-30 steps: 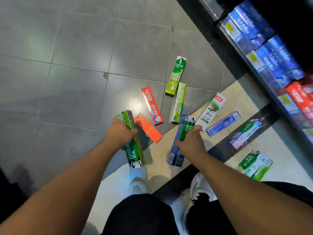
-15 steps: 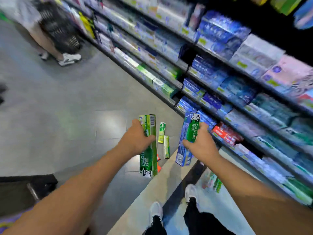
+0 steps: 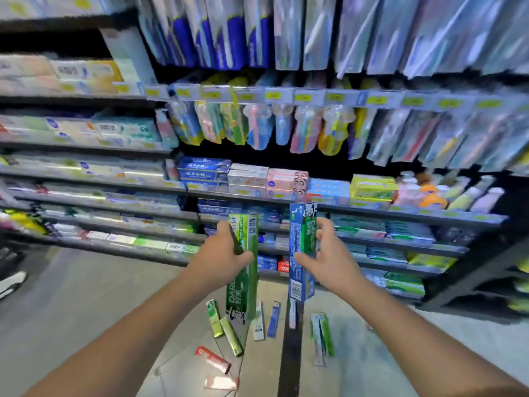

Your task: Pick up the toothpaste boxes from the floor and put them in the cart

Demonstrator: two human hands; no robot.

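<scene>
The left hand [image 3: 220,256] grips a green toothpaste box [image 3: 242,270] upright, fingers and thumb curled round its upper half, while the right hand [image 3: 329,259] holds a blue-and-green toothpaste box [image 3: 302,247] upright just beside it, thumb on the near face and fingers wrapped over the far edge. Both boxes hang in the air in front of stocked shelves [image 3: 372,213], above the floor [image 3: 86,305], where more boxes lie scattered (two green ones [image 3: 226,329], a red one [image 3: 212,359], a blue one [image 3: 274,319], among others); no cart shows.
</scene>
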